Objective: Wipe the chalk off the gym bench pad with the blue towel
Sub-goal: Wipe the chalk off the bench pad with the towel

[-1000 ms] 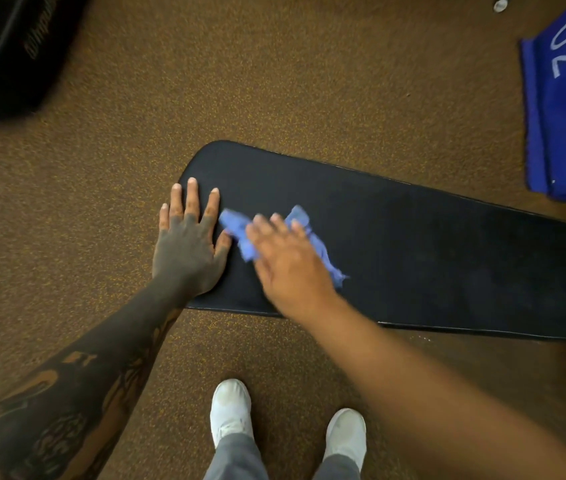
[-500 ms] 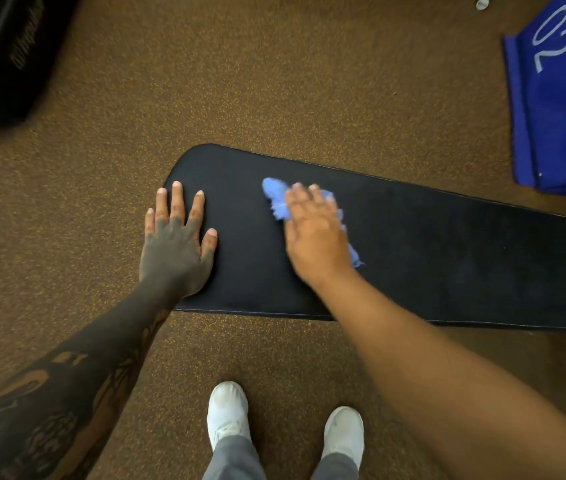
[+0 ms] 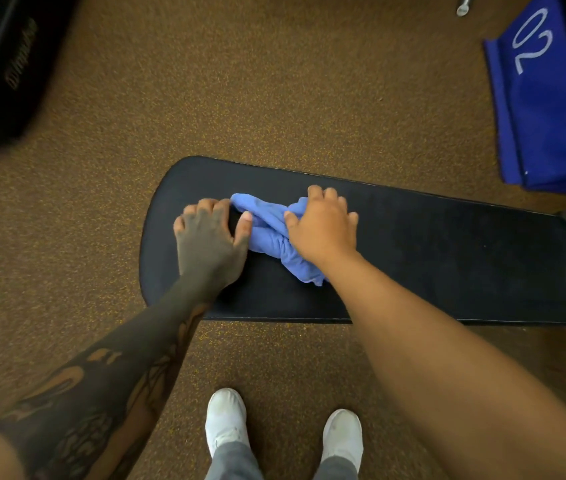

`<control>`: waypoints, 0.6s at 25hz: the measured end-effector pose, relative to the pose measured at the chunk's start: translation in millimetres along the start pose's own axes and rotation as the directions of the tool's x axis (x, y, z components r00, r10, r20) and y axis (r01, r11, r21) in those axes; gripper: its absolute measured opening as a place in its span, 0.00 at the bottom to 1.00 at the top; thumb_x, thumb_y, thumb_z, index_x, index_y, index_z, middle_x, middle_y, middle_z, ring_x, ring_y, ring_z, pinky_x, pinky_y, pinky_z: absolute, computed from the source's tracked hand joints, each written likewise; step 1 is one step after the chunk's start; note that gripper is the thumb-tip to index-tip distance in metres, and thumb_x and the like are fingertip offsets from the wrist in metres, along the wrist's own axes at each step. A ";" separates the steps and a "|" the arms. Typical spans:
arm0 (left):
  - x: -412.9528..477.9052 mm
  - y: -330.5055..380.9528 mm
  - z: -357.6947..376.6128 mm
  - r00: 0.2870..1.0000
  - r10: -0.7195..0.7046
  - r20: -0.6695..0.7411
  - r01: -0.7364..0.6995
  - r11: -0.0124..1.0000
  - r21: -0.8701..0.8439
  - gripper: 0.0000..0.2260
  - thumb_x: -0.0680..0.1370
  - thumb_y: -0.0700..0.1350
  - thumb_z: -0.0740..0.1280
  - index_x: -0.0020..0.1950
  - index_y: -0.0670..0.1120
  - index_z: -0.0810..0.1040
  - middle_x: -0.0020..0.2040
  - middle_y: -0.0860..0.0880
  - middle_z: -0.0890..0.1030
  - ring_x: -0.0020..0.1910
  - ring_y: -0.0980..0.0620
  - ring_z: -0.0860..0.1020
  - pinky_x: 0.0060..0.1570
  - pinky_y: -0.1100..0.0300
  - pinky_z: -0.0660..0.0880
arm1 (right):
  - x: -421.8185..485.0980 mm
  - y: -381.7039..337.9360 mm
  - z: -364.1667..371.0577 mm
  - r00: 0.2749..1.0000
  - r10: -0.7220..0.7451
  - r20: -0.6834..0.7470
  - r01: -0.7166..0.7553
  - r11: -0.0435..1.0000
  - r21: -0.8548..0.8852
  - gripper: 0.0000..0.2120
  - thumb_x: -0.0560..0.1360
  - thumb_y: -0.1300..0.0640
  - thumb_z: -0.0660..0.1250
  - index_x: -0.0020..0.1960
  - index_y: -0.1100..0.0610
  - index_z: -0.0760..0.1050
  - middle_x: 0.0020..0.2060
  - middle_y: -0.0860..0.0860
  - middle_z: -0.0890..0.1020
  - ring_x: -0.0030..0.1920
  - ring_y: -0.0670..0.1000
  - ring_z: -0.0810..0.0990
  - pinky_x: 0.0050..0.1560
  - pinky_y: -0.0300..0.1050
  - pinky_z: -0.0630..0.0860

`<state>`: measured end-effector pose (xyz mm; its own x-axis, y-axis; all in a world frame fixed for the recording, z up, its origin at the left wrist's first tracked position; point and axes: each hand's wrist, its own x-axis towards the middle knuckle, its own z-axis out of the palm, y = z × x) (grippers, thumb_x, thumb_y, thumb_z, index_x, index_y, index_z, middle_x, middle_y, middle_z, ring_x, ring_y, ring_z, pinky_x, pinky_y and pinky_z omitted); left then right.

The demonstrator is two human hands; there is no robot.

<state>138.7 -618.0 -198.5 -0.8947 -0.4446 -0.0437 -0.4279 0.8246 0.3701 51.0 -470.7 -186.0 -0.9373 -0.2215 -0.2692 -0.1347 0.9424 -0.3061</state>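
Two hands meet on the black bench pad (image 3: pixel 447 265), its right end cut off. Right hand (image 3: pixel 323 233) presses the bunched blue towel (image 3: pixel 267 233), partly hiding it; left hand (image 3: pixel 207 244) pinches its left edge.

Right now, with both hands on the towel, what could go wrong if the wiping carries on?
The blue towel is bunched into a rope, so it may smear chalk rather than lift it. The left hand no longer braces the bench pad flat, so the pad could shift. The right hand hides part of the towel.
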 end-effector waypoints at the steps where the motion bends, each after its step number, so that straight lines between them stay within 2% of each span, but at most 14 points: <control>1: 5.5 9.0 1.2 1.000 -0.017 0.016 0.018 0.998 -0.057 0.22 0.76 0.62 0.56 0.58 0.48 0.75 0.55 0.47 0.79 0.56 0.45 0.74 0.58 0.45 0.66 | 4.0 -0.8 -2.1 0.995 0.043 0.085 -0.049 0.997 0.068 0.19 0.77 0.48 0.64 0.63 0.57 0.69 0.60 0.55 0.75 0.61 0.58 0.73 0.56 0.54 0.68; 3: 14.8 20.5 5.4 0.986 -0.075 0.150 0.113 0.958 -0.263 0.25 0.70 0.63 0.65 0.60 0.49 0.73 0.53 0.51 0.80 0.54 0.48 0.77 0.55 0.49 0.70 | 12.7 -0.4 -5.8 0.982 0.057 0.181 -0.104 0.958 0.266 0.11 0.78 0.53 0.64 0.55 0.58 0.71 0.56 0.57 0.78 0.56 0.59 0.77 0.49 0.49 0.71; 4: 19.3 21.9 8.2 0.963 -0.108 0.246 0.191 0.918 -0.348 0.31 0.67 0.63 0.68 0.64 0.48 0.70 0.54 0.50 0.80 0.55 0.48 0.78 0.56 0.47 0.73 | 15.9 0.9 -8.4 0.983 0.037 0.179 -0.100 0.928 0.359 0.08 0.78 0.55 0.63 0.53 0.59 0.72 0.54 0.58 0.79 0.54 0.59 0.78 0.46 0.47 0.70; 6: 26.6 21.5 7.8 0.918 -0.151 0.367 0.303 0.863 -0.403 0.39 0.63 0.59 0.74 0.69 0.46 0.66 0.56 0.49 0.79 0.57 0.47 0.78 0.59 0.45 0.74 | 20.2 5.0 -15.9 0.991 -0.002 0.134 -0.069 0.847 0.528 0.03 0.79 0.57 0.61 0.51 0.57 0.70 0.49 0.55 0.78 0.48 0.53 0.75 0.43 0.42 0.67; 8: 32.7 21.9 4.4 0.919 -0.136 0.370 0.280 0.885 -0.372 0.45 0.60 0.56 0.76 0.73 0.46 0.62 0.64 0.46 0.75 0.64 0.45 0.74 0.62 0.44 0.73 | 19.9 9.0 -26.4 0.994 -0.045 0.104 -0.036 0.748 0.662 0.03 0.79 0.59 0.62 0.49 0.56 0.68 0.42 0.46 0.75 0.44 0.46 0.72 0.41 0.40 0.67; 9: 36.7 23.6 0.1 0.928 -0.116 0.354 0.248 0.901 -0.355 0.49 0.60 0.55 0.78 0.75 0.47 0.58 0.69 0.44 0.70 0.69 0.44 0.68 0.65 0.45 0.70 | 19.7 11.0 -30.6 0.991 -0.072 0.110 -0.028 0.704 0.709 0.04 0.78 0.59 0.64 0.49 0.56 0.69 0.42 0.44 0.74 0.43 0.44 0.72 0.43 0.39 0.68; 11: 47.4 30.8 -10.2 0.942 -0.036 0.333 0.166 0.914 -0.371 0.54 0.60 0.51 0.81 0.78 0.49 0.52 0.74 0.46 0.63 0.72 0.45 0.62 0.68 0.48 0.66 | 19.8 14.3 -37.8 0.978 -0.134 0.159 -0.038 0.637 0.770 0.09 0.74 0.59 0.69 0.51 0.56 0.72 0.45 0.46 0.77 0.44 0.44 0.75 0.47 0.44 0.74; 13: 58.2 40.3 -21.2 0.917 0.102 0.385 0.103 0.874 -0.475 0.53 0.58 0.47 0.80 0.77 0.49 0.55 0.70 0.47 0.70 0.68 0.48 0.69 0.64 0.54 0.70 | 19.7 17.4 -45.5 0.959 -0.203 0.199 -0.043 0.589 0.807 0.14 0.68 0.61 0.73 0.52 0.55 0.75 0.47 0.50 0.79 0.46 0.48 0.78 0.50 0.48 0.77; 14: 63.1 44.6 -25.9 0.890 0.155 0.428 0.091 0.861 -0.500 0.49 0.58 0.46 0.79 0.75 0.49 0.61 0.64 0.47 0.76 0.61 0.51 0.75 0.58 0.57 0.73 | 20.5 19.0 -49.8 0.949 -0.233 0.212 -0.041 0.575 0.817 0.14 0.67 0.62 0.74 0.51 0.57 0.77 0.45 0.52 0.80 0.45 0.48 0.78 0.50 0.49 0.77; 15: 65.9 49.6 -31.1 0.861 0.191 0.471 0.076 0.868 -0.490 0.40 0.59 0.44 0.79 0.70 0.48 0.69 0.56 0.48 0.79 0.52 0.52 0.78 0.50 0.59 0.75 | 20.5 20.0 -55.2 0.941 -0.261 0.217 -0.031 0.571 0.820 0.12 0.67 0.64 0.73 0.49 0.60 0.77 0.42 0.53 0.80 0.43 0.49 0.78 0.48 0.49 0.77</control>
<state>62.5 -617.3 -154.2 -0.9127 -0.0609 -0.4042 -0.3764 0.5105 0.7731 11.3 -442.6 -147.3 -0.7766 -0.5087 -0.3718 0.2158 0.3396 -0.9155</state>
